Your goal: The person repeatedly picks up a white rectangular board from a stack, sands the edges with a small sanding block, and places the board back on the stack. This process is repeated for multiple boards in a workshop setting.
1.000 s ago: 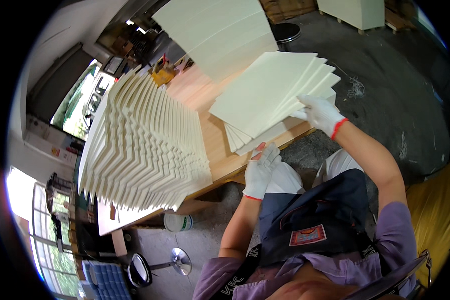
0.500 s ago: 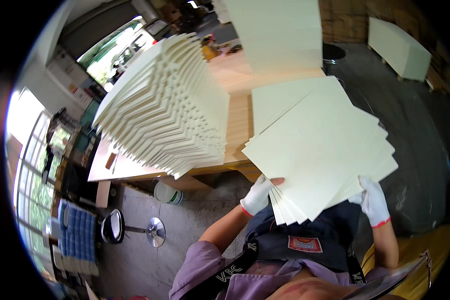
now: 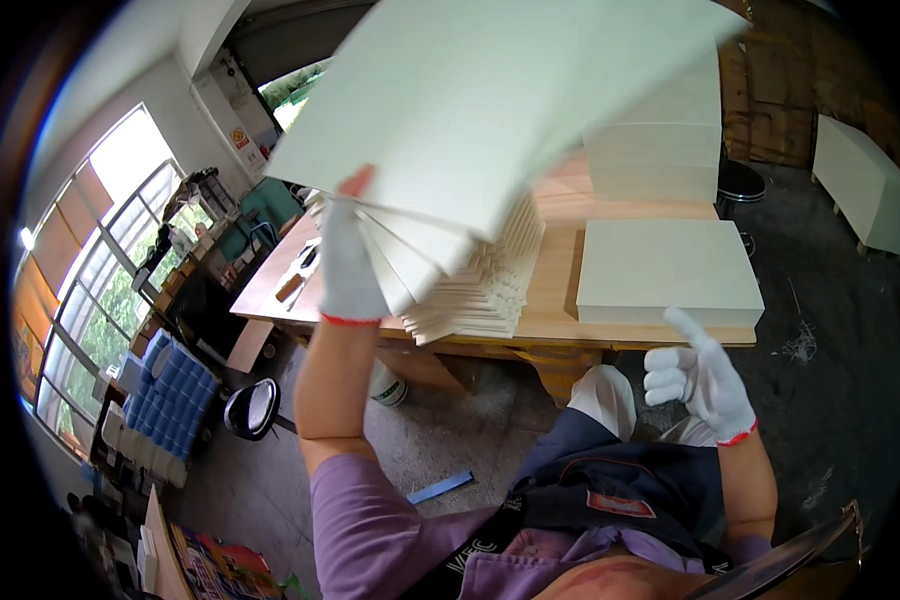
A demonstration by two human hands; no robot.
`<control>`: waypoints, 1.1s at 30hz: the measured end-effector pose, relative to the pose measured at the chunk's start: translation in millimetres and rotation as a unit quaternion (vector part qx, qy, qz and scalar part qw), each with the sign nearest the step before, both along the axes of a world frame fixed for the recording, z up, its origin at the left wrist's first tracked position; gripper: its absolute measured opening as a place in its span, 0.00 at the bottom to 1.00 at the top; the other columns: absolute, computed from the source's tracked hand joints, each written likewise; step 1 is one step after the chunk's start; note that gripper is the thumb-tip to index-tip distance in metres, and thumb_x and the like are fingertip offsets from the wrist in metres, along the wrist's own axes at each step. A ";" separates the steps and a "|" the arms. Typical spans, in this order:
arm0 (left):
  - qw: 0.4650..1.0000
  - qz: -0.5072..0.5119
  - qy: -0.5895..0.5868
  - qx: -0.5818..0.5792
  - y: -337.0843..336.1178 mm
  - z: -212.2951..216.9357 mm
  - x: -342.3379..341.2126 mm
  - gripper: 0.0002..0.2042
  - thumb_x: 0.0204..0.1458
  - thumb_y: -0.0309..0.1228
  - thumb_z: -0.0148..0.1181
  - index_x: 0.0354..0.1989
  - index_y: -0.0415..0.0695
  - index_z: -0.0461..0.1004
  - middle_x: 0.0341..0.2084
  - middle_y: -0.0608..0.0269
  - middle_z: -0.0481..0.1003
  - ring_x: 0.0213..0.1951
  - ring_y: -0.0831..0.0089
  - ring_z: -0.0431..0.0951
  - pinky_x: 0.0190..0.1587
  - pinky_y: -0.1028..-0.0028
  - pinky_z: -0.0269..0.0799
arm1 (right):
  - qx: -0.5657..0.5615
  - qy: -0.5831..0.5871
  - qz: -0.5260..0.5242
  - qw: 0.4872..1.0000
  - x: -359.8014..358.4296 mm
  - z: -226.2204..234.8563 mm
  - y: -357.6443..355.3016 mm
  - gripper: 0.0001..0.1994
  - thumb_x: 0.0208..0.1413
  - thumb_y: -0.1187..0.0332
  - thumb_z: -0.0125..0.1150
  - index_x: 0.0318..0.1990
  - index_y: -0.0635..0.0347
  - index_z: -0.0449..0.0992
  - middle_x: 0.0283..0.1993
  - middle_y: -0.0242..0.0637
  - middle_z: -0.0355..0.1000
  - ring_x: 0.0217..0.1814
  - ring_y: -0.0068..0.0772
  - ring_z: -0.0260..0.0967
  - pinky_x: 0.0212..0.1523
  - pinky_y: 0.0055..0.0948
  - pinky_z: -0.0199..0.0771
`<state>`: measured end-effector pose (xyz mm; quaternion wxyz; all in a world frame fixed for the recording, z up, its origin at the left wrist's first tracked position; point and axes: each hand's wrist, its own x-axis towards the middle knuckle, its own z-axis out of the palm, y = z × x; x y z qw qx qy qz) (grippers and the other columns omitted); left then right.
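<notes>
Two gloved hands in the head view, the only feed I have out here. Left hand (image 3: 350, 265): fingers gripping a fan of white sheets (image 3: 430, 120) near its left corner, thumb on top, the others mostly hidden. The fan is up in the air, tilted, far right edge blurred; from my angle it covers part of the staggered pile (image 3: 510, 275) on the wooden surface (image 3: 556, 255), can't tell if they touch. Right hand (image 3: 705, 388): holding nothing, one finger stuck out, the rest loosely curled, just in front of the flat stack (image 3: 670, 262) near the surface's edge. Tall white stack (image 3: 655, 162) behind that. Step in hand, my call: handling the fanned sheets one-handed above the surface, pile side. Next move, I'd say, calls for a firm left grip so nothing slides, plus support under the fan's free edge
</notes>
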<state>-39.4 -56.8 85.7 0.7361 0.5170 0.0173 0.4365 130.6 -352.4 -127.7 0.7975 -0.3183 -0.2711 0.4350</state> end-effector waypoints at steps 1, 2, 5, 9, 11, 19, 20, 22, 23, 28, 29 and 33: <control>0.994 0.097 0.008 0.042 -3.4 11.8 2.6 0.20 0.64 0.34 0.41 0.60 0.37 0.63 0.55 0.45 0.70 0.54 0.55 0.75 0.52 0.58 0.78 | -0.016 0.018 0.010 1.000 -1.5 -5.6 -0.6 0.32 0.66 0.48 0.47 0.71 0.54 0.50 0.42 0.50 0.69 0.36 0.38 0.67 0.39 0.42 0.75; 0.995 0.094 -0.031 0.002 4.9 22.6 9.7 0.18 0.61 0.33 0.48 0.57 0.38 0.64 0.54 0.46 0.70 0.53 0.54 0.74 0.56 0.55 0.74 | -0.018 0.010 0.003 1.000 -0.9 -13.6 -2.0 0.32 0.66 0.50 0.47 0.70 0.54 0.50 0.42 0.50 0.69 0.36 0.37 0.67 0.39 0.41 0.75; 0.993 0.079 -0.091 0.010 101.0 50.0 26.1 0.15 0.59 0.26 0.50 0.54 0.38 0.64 0.52 0.48 0.70 0.50 0.54 0.75 0.51 0.57 0.77 | -0.032 -0.011 -0.019 0.999 -5.8 -21.6 0.3 0.30 0.66 0.53 0.49 0.70 0.56 0.51 0.43 0.51 0.70 0.37 0.37 0.69 0.39 0.39 0.76; 0.983 0.137 -0.114 -0.035 144.9 70.1 66.2 0.13 0.54 0.19 0.52 0.49 0.40 0.66 0.47 0.51 0.70 0.46 0.54 0.76 0.45 0.55 0.80 | -0.034 0.002 -0.027 0.999 -0.2 -36.0 -4.9 0.29 0.66 0.53 0.50 0.68 0.56 0.54 0.46 0.54 0.71 0.38 0.41 0.71 0.40 0.41 0.77; 0.982 0.147 -0.104 -0.060 147.0 67.3 78.7 0.14 0.53 0.17 0.53 0.48 0.41 0.67 0.46 0.52 0.70 0.44 0.54 0.76 0.40 0.53 0.80 | -0.033 0.007 -0.022 0.999 2.2 -38.5 -6.1 0.28 0.66 0.53 0.49 0.68 0.56 0.55 0.47 0.54 0.71 0.38 0.40 0.72 0.41 0.41 0.78; 0.966 0.121 0.017 -0.230 148.9 51.4 92.3 0.10 0.60 0.23 0.50 0.49 0.37 0.66 0.46 0.49 0.70 0.50 0.54 0.74 0.54 0.59 0.76 | -0.032 0.083 -0.020 0.996 6.3 -49.8 -9.5 0.21 0.68 0.56 0.46 0.64 0.48 0.61 0.32 0.32 0.60 0.29 0.26 0.56 0.31 0.27 0.64; 0.969 0.115 0.016 -0.218 151.6 49.5 92.2 0.10 0.60 0.23 0.50 0.49 0.37 0.66 0.47 0.49 0.69 0.51 0.52 0.74 0.55 0.58 0.76 | -0.037 0.094 -0.023 0.995 7.5 -51.9 -8.6 0.20 0.68 0.57 0.46 0.64 0.47 0.61 0.31 0.30 0.57 0.28 0.25 0.53 0.30 0.26 0.61; 0.975 0.102 0.013 -0.196 162.5 46.5 90.3 0.11 0.59 0.23 0.51 0.49 0.37 0.65 0.49 0.48 0.68 0.52 0.50 0.72 0.56 0.55 0.75 | -0.044 0.122 -0.024 0.991 11.2 -57.9 -6.9 0.18 0.68 0.58 0.46 0.63 0.47 0.62 0.30 0.28 0.54 0.28 0.23 0.50 0.29 0.24 0.58; 0.971 0.104 0.020 -0.215 160.9 49.3 88.4 0.12 0.59 0.23 0.51 0.50 0.37 0.64 0.50 0.47 0.66 0.53 0.48 0.71 0.60 0.52 0.71 | -0.048 0.137 -0.021 0.989 13.9 -61.2 -6.7 0.17 0.68 0.58 0.46 0.62 0.47 0.63 0.30 0.28 0.54 0.28 0.23 0.50 0.29 0.24 0.57; 0.987 0.069 0.033 -0.144 180.8 50.5 73.0 0.17 0.61 0.29 0.51 0.54 0.34 0.61 0.54 0.42 0.64 0.58 0.42 0.65 0.63 0.46 0.62 | -0.035 0.151 -0.031 0.987 12.9 -62.5 -9.0 0.16 0.68 0.59 0.46 0.60 0.48 0.65 0.30 0.29 0.54 0.28 0.23 0.49 0.29 0.23 0.57; 0.992 0.054 0.059 -0.100 205.6 53.9 57.7 0.18 0.62 0.32 0.51 0.54 0.33 0.61 0.55 0.41 0.64 0.59 0.41 0.64 0.63 0.45 0.62 | -0.031 0.140 -0.035 0.989 10.6 -61.9 -8.4 0.16 0.67 0.60 0.46 0.60 0.48 0.66 0.30 0.29 0.54 0.29 0.22 0.49 0.29 0.23 0.57; 0.982 -0.043 -0.059 -0.174 139.8 26.7 25.3 0.26 0.63 0.39 0.48 0.63 0.35 0.53 0.67 0.44 0.53 0.65 0.47 0.59 0.68 0.52 0.54 | 0.044 0.146 -0.034 0.988 20.5 -77.7 -36.6 0.22 0.64 0.56 0.52 0.62 0.54 0.63 0.39 0.42 0.68 0.34 0.31 0.67 0.34 0.32 0.73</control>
